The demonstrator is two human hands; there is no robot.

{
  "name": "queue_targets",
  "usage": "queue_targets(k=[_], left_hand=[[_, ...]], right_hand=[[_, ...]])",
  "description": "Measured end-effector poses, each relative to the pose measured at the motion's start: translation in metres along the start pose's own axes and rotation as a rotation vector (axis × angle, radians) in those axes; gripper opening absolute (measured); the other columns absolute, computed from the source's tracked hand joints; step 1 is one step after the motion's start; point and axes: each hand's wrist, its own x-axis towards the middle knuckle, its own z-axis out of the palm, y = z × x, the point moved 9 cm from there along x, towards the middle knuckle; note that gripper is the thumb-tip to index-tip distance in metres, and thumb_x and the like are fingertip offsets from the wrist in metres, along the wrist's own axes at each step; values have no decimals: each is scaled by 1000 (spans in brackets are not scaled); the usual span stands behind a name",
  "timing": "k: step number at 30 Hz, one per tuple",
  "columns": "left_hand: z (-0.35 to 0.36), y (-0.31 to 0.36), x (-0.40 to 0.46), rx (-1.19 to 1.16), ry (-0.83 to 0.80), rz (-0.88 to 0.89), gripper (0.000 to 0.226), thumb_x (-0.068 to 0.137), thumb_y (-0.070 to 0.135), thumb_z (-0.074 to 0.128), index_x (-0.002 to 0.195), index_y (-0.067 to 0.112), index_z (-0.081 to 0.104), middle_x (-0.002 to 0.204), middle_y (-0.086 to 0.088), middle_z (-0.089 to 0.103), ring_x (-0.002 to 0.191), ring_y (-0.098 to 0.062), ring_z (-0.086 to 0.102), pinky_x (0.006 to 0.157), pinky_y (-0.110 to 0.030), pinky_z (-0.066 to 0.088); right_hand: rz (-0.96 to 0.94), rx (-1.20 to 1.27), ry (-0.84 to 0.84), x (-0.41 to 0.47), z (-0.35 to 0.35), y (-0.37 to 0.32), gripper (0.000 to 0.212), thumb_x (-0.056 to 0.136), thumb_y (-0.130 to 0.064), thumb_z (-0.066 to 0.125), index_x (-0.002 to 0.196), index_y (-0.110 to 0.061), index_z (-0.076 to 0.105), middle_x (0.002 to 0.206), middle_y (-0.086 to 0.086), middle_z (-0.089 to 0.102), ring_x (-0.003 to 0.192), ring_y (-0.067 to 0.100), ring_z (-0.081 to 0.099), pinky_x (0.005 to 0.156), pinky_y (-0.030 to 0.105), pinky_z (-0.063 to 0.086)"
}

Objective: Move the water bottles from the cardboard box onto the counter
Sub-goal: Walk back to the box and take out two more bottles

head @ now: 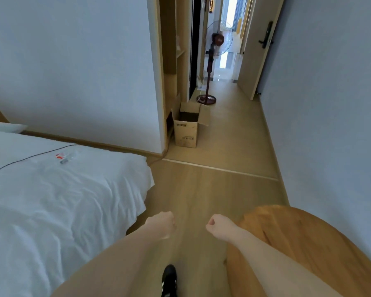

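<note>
Cardboard box (pixel 187 127) open, contents perhaps dark, unclear

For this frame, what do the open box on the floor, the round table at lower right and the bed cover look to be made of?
Box: brown corrugated cardboard by the look, matte, flaps folded open, dark print on the front.
Round table: apparently wood or wood veneer, warm orange-brown with visible grain and a slight sheen.
Bed cover: white woven fabric, matte, with soft wrinkles.

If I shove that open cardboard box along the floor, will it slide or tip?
The cardboard box would probably slide: it sits flat on smooth flooring. Its loose upright flaps look floppy, so push low on the wall. Its contents are too dark to see, so its weight is uncertain.
</note>
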Motion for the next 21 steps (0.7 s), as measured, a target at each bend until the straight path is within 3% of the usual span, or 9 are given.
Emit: queue_targets(k=[5,7,12,16,21], left_hand=[[-61,-10,102,-1,-28,26,27,99,13,36,115,5,57,92,-1,52,89,-22,56,85,-33,46],[-87,-13,139,25,-42,36,21,98,12,37,106,8,57,88,-1,53,93,-23,61,87,-33,49],[-148,1,224,23,-62,74,19,96,13,36,93,10,54,78,1,50,86,-22,58,81,-31,49],[-173,20,283,-30,-133,119,32,94,17,36,107,6,63,94,-4,59,95,-24,61,81,-33,49],[-212,21,370,-34,-140,69,29,97,13,34,104,7,62,88,-3,56,92,-23,57,79,-30,45]], right_hand=[[56,-16,57,92,-70,-22,32,98,-34,45,119,-12,56,124,6,59,113,22,55,90,29,42],[72,-12,84,121,-97,-31,31,98,-34,46,117,-12,57,123,6,60,112,22,56,90,28,43],[109,27,115,179,-154,-37,31,96,-35,48,118,-16,56,121,3,60,110,20,57,94,32,46],[131,14,113,230,-189,-31,35,96,-33,48,124,-13,54,122,5,59,110,21,57,93,31,47],[108,61,119,319,-244,-33,38,96,-34,49,129,-15,51,123,3,57,107,18,55,90,29,47]])
